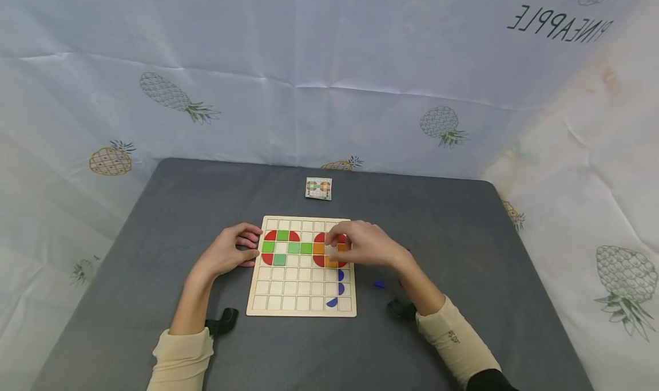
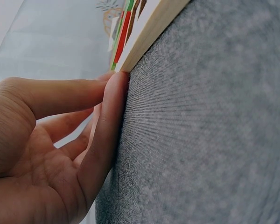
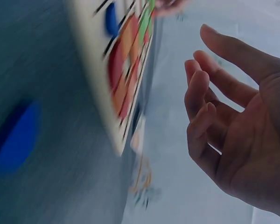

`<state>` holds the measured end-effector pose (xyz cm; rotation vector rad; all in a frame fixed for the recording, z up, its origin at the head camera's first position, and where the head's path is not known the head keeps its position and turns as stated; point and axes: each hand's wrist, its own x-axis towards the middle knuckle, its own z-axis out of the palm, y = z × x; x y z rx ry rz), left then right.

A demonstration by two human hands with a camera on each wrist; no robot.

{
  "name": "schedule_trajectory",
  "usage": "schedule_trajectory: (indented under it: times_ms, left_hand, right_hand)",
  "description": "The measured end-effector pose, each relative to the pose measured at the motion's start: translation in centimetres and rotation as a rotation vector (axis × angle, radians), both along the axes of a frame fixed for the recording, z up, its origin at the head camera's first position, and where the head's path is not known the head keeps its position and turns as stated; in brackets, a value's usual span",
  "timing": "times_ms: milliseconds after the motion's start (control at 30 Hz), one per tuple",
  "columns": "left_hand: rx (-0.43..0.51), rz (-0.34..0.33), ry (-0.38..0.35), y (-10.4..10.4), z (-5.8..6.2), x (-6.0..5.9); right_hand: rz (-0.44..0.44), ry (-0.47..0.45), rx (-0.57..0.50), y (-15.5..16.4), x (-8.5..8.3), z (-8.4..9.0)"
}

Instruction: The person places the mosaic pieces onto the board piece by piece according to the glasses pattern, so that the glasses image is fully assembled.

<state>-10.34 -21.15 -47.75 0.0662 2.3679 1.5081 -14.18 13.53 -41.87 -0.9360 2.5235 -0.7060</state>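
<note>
A wooden grid board [image 1: 301,288] lies on the grey table [image 1: 154,236], carrying red, green, orange and blue pieces. My left hand [image 1: 234,252] rests against the board's left edge; in the left wrist view its fingertips [image 2: 116,86] touch the wooden edge [image 2: 149,32]. My right hand [image 1: 360,245] hovers over the orange and red pieces [image 1: 323,255] at the board's right side. In the right wrist view its fingers [image 3: 210,93] are loosely spread and hold nothing, beside the board [image 3: 126,79].
A small pattern card [image 1: 318,188] lies beyond the board. One loose blue piece [image 1: 378,284] sits on the table right of the board, seen blurred as a blue piece [image 3: 16,137] in the right wrist view. Pineapple-print cloth [image 1: 360,93] surrounds the table.
</note>
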Motion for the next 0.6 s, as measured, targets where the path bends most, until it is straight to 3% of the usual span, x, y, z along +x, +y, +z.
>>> schedule_trajectory:
  times_ms: [233, 600]
  left_hand:
    - [-0.001, 0.002, 0.006, -0.1, 0.1, 0.1]
    - [0.001, 0.005, -0.001, 0.0, 0.0, 0.0]
  right_hand:
    - [-0.08, -0.013, -0.023, 6.3, 1.7, -0.6]
    - [-0.101, -0.193, 0.018, 13.6, 3.3, -2.1]
